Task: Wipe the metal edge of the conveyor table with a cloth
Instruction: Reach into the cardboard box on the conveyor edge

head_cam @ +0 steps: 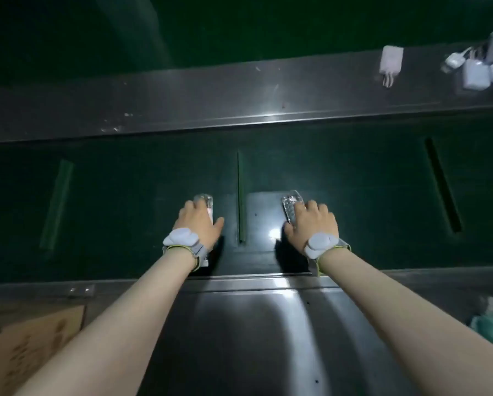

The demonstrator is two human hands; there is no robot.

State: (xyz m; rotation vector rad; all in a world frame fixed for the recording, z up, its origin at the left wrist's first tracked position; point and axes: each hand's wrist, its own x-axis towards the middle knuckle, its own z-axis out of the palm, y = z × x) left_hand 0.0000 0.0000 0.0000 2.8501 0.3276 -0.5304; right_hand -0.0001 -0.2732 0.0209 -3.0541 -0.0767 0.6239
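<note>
Two clear crinkled plastic pieces, one gripped by each hand: left hand (198, 224) and right hand (311, 224).

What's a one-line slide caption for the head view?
Left hand and right hand each rest on a clear plastic item on the green conveyor belt; no cloth in either hand.

Dim light, view straight down. Both arms reach across the near metal edge (239, 284) onto the dark green belt (111, 201). Left hand (198, 221) closed around a clear plastic piece (205, 205); right hand (313, 224) grips a second clear piece (291, 208). White sensor pods strapped at both wrists. Far metal rail (211, 95) crosses upper frame; another person's hand (389, 65) at upper right. Cardboard (25, 347) lower left.
</note>
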